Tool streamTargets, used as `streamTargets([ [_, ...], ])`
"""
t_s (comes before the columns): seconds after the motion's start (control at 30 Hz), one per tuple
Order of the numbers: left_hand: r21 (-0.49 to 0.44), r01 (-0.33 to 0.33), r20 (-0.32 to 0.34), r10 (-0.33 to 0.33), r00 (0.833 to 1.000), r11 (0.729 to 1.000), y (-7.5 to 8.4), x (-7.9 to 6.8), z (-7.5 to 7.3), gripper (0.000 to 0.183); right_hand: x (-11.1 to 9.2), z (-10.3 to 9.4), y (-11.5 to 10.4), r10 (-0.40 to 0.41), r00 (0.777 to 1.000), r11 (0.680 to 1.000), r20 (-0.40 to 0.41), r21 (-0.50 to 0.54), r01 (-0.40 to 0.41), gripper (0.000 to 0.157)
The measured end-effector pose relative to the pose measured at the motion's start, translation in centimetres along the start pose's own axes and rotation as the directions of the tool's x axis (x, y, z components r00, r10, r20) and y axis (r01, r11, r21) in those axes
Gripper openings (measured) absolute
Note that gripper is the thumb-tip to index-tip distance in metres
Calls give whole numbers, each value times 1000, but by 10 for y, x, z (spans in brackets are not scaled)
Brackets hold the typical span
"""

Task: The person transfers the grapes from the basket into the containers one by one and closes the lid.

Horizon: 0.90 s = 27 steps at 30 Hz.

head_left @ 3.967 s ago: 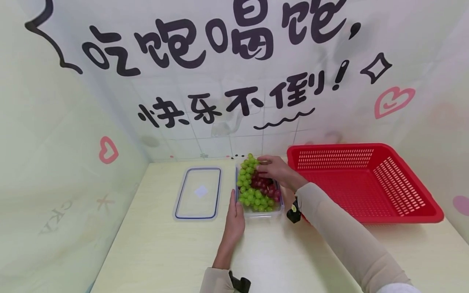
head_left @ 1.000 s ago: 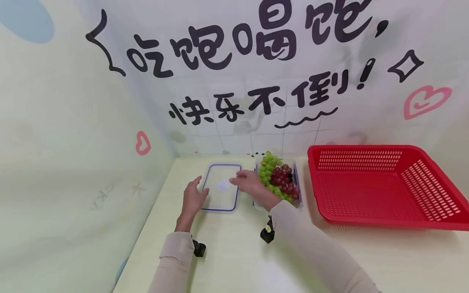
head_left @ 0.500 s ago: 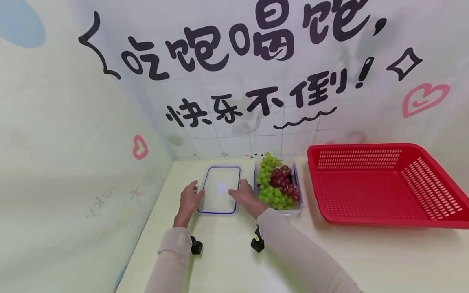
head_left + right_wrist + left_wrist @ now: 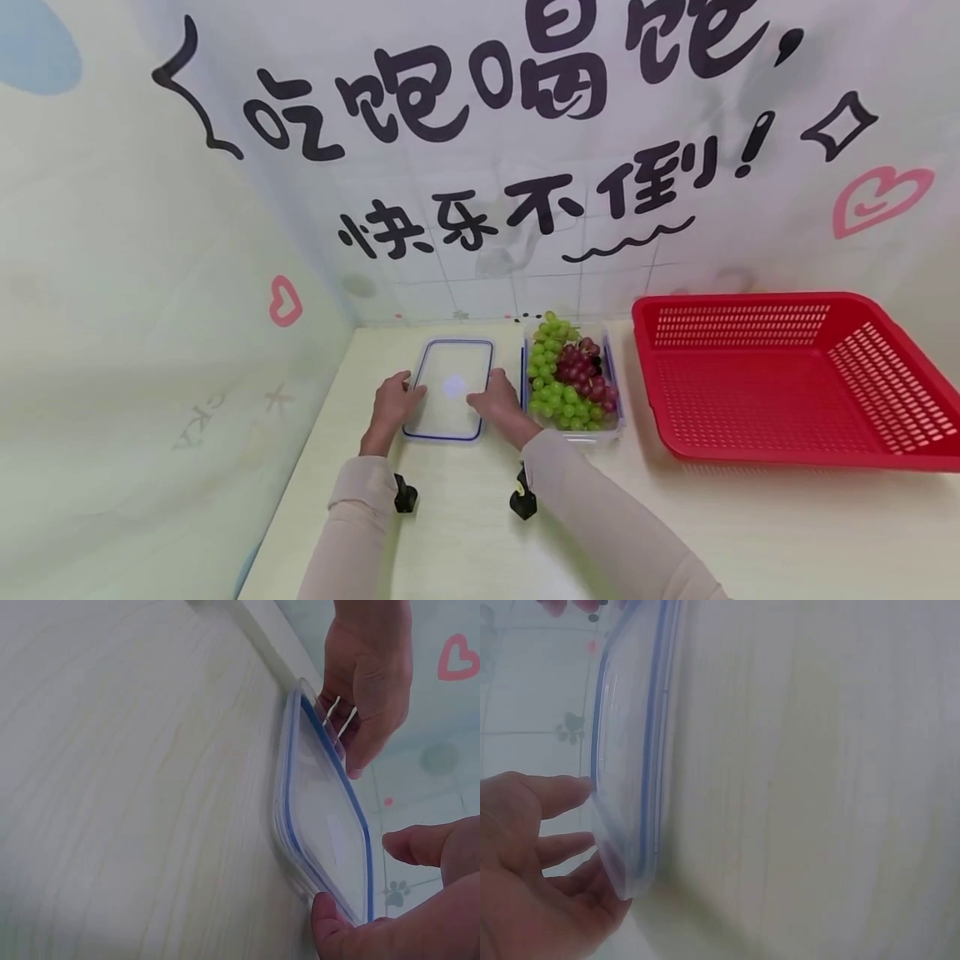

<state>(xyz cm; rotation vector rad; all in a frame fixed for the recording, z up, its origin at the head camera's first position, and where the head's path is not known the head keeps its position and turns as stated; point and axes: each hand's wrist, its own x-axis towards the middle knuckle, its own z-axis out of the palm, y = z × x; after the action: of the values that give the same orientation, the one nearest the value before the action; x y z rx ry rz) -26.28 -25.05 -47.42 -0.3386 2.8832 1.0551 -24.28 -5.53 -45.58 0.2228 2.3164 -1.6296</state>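
Note:
A clear food container lid [image 4: 448, 408] with a blue seal lies flat on the table left of the grapes. At its left edge my left hand [image 4: 392, 406] pinches it; in the left wrist view the thumb [image 4: 568, 795] meets the rim and the fingers curl at the corner. My right hand [image 4: 504, 406] is at the opposite edge. In the right wrist view, a fingertip [image 4: 327, 919] touches that edge while the thumb stands a little apart from the lid. To the right, a clear container [image 4: 592, 435] holds green grapes [image 4: 566, 404] and red grapes [image 4: 581, 362].
A red perforated basket [image 4: 742, 400] stands on the right of the pale table [image 4: 465, 517]. A printed curtain [image 4: 480, 275] closes off the back and left sides. The grapes rise above the container's rim at the back.
Both hands have left the grape container and moved left to the lid. Over the last second the right hand has lowered to the lid's right edge and the left hand has closed on its left edge.

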Motion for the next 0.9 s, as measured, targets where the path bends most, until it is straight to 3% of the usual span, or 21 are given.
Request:
streamTargets([
  [0.13, -2, -10, -27, 10, 1000, 1000, 2, -1, -4, 18, 4, 4, 1, -32, 999, 995, -30, -95, 29, 63],
  [0.27, -19, 26, -25, -26, 999, 999, 1, -1, -2, 28, 5, 6, 5, -57, 997, 983, -54, -180, 47, 65],
  [0.37, -17, 55, -39, -56, 998, 998, -5, -2, -1, 25, 4, 11, 8, -73, 995, 975, -71, -216, 56, 65],
  [0.63, 2, 12, -126, -12, 992, 1000, -12, -6, -2, 16, 1, 11, 6, -89, 988, 983, -129, -171, 66, 55],
  [0.9, 2, -20, -121, 20, 992, 1000, -12, -8, -9, 15, -5, 12, 0, -13, 995, 989, -97, -145, -1, 63],
])
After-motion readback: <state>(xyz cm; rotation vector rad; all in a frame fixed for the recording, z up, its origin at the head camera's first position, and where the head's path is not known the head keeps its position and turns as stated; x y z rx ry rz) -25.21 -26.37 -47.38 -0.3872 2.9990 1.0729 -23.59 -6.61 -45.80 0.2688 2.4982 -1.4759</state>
